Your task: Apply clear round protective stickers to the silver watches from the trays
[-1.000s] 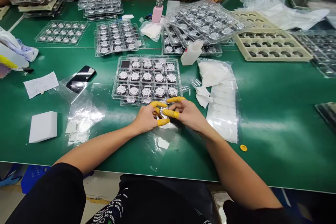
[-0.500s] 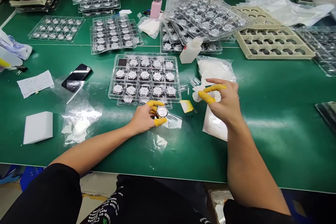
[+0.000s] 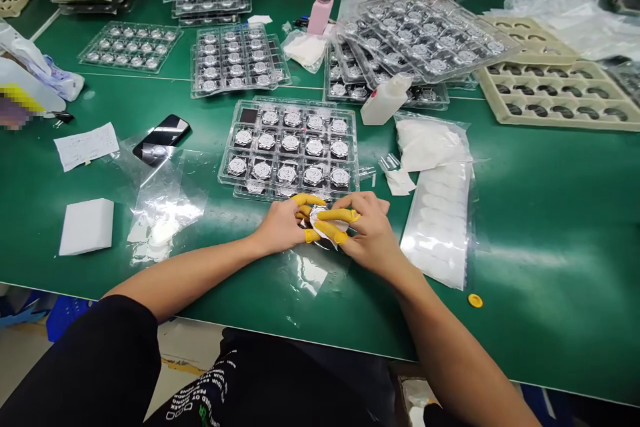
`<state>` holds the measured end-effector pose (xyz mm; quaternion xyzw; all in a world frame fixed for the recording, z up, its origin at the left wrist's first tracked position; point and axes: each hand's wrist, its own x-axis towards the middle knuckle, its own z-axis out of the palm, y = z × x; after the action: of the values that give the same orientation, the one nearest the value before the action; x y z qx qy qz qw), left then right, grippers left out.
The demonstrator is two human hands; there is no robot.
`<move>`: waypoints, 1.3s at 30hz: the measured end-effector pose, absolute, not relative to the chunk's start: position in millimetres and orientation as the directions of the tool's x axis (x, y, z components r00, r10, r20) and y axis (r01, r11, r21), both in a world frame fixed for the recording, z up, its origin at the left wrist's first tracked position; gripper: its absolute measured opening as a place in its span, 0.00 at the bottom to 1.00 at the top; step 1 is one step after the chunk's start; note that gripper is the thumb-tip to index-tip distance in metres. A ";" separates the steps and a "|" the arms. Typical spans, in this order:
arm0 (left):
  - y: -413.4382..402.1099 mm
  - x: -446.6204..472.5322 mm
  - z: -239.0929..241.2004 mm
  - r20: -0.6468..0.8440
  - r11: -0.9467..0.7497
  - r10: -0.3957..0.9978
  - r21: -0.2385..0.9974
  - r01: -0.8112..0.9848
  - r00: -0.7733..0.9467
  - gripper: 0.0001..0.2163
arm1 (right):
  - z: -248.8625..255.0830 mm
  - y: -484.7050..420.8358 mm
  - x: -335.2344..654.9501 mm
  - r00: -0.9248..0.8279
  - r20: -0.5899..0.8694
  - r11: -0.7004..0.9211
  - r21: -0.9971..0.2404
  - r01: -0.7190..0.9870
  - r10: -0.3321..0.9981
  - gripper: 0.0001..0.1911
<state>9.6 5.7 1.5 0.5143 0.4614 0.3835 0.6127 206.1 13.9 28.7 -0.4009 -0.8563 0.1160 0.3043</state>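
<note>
My left hand (image 3: 284,223), in yellow finger cots, pinches a round silver watch head (image 3: 316,212) by its rim above the green table. My right hand (image 3: 373,230), also wearing finger cots, has a thin white pad (image 3: 342,225) between finger and thumb and presses it to the watch head. Fingers and pad cover most of the watch head. Just beyond, a clear plastic tray (image 3: 223,177) holds rows of similar watch heads; its far-left compartment shows only a dark bottom. A clear plastic film (image 3: 307,273) lies beneath my hands.
Right of my hands lies a clear bag of round white pads (image 3: 437,227); a yellow finger cot (image 3: 475,301) is nearby. Behind the tray stand a white bottle (image 3: 385,101), a pink bottle (image 3: 320,13) and stacked trays. Left are a phone (image 3: 163,139) and white block (image 3: 87,227). Co-workers' hands show opposite.
My right hand has come left with the white pad from above the bag and now meets the watch head in my left hand. The whole view has shifted slightly.
</note>
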 end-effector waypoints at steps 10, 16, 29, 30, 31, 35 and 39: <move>4.9 10.7 -0.8 -0.195 0.208 0.938 0.978 -0.014 0.285 0.29 | 27.8 21.4 212.4 -0.580 0.489 0.746 -0.275 0.606 0.651 0.05; 5.3 10.8 -2.1 -0.216 0.234 0.941 0.971 -0.043 0.260 0.29 | 26.5 23.4 211.2 -0.579 0.536 0.771 -0.251 0.585 0.614 0.03; 5.0 12.6 2.9 -0.229 0.251 0.944 0.966 -0.066 0.238 0.30 | 24.2 20.6 215.2 -0.347 0.558 0.576 -0.305 0.758 0.753 0.02; 5.1 12.8 3.1 -0.224 0.245 0.946 0.967 -0.065 0.233 0.30 | 25.4 19.0 215.1 -0.263 0.588 0.508 -0.300 0.807 0.765 0.02; 5.2 12.9 3.0 -0.217 0.237 0.949 0.969 -0.065 0.229 0.29 | 26.9 17.2 214.5 -0.199 0.620 0.457 -0.290 0.841 0.759 0.02; 5.3 12.9 0.9 -0.183 0.211 0.955 0.972 -0.099 0.235 0.30 | 31.4 10.2 210.8 -0.431 0.538 0.641 -0.298 0.707 0.725 0.03; 4.0 12.7 -1.2 -0.178 0.202 0.955 0.976 -0.077 0.238 0.30 | 27.8 12.7 211.6 -0.558 0.475 0.732 -0.399 0.553 0.681 0.13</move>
<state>12.7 4.0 -1.2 0.4781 0.4588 0.4130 0.6248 211.6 12.7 27.8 -0.3517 -0.8767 0.1023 0.3119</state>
